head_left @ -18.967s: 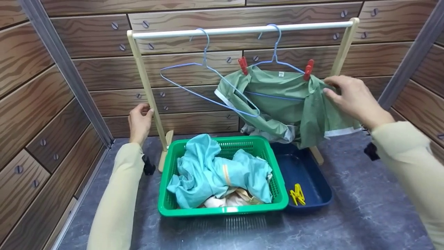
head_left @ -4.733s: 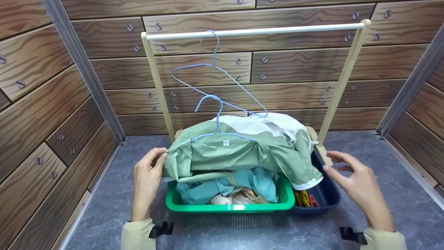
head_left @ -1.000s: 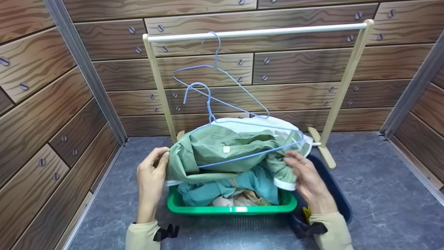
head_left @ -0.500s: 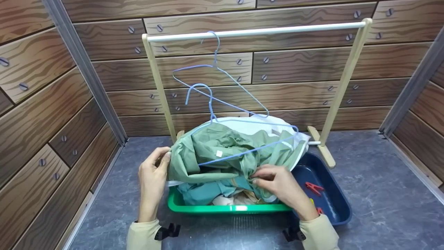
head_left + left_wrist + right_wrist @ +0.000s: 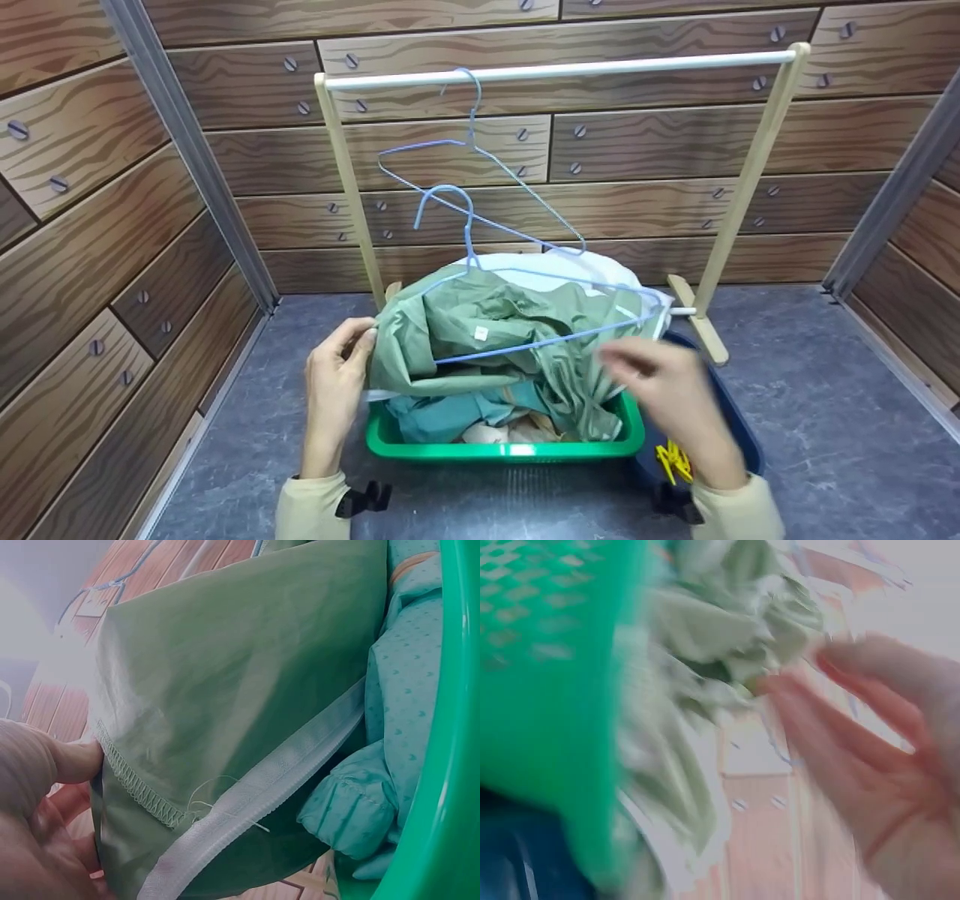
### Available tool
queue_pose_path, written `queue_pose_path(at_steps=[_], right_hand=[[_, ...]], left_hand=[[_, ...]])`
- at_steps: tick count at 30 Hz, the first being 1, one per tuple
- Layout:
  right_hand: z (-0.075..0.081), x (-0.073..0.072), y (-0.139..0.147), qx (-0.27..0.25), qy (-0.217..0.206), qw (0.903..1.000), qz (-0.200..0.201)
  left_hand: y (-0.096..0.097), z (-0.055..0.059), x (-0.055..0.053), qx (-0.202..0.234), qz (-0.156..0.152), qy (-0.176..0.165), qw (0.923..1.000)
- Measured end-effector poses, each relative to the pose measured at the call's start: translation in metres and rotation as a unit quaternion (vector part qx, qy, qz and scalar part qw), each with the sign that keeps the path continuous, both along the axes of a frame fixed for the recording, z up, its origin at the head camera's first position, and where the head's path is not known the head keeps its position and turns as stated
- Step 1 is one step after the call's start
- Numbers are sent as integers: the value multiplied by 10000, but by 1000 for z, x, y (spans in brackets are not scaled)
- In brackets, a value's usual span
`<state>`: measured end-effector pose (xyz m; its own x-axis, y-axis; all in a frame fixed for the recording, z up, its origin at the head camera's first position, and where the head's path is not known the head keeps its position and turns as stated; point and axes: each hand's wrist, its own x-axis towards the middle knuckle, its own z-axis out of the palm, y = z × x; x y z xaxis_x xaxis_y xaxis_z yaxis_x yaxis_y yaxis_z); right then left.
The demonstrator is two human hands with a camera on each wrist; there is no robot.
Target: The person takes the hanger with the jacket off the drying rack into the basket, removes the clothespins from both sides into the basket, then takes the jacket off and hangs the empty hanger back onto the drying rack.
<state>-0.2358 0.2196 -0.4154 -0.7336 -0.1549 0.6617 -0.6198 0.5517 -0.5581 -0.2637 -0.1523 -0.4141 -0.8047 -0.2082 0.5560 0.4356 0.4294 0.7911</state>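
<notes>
A green shirt [image 5: 405, 337] with white trim lies bunched over the green basket [image 5: 502, 451]. In the head view, my left hand [image 5: 334, 382] pinches its left side; the left wrist view shows thumb and fingers at a stitched seam of the shirt [image 5: 240, 675]. A blue hanger [image 5: 555, 341] has its left end inside the shirt, while its right end lies bare across the cloth. My right hand [image 5: 667, 390], blurred, hovers by that right end with relaxed fingers [image 5: 817, 727] and nothing between them. A turquoise garment [image 5: 442, 416] lies underneath in the basket.
Behind stands a rack with a white rail [image 5: 562, 71], on which a second blue hanger [image 5: 517, 184] hangs bare. A navy tray [image 5: 739, 424] with yellow clothespins [image 5: 673, 461] sits right of the basket, partly behind my right arm. Wood-patterned panels enclose the table.
Earlier the shirt hung on the rail with red clothespins; now it lies over the basket. Since half a second ago, my right hand has let go of the cloth and moved right.
</notes>
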Motion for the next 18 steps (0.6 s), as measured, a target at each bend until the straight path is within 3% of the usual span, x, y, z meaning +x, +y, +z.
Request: queue_pose_path(at_steps=[3,5,9,13,18], right_hand=[[9,2,10,-527,1248,9873,-823],[11,0,14,-543,1527,9805,-1114],[8,-7,16,-268,1330,9850,-1067],[7,-4,11,-274,995,9929,-589],[9,1,5,-479,837,9947,-365]], left_hand=[[0,1,-1,-35,-85,54,9999],[0,1,-1,-107,-113,62,9999],[0,1,0,-204,-190,67,9996],[2,0,0,-312,-188,147,9992],[7,-2,-2,-672,-13,551,9962]])
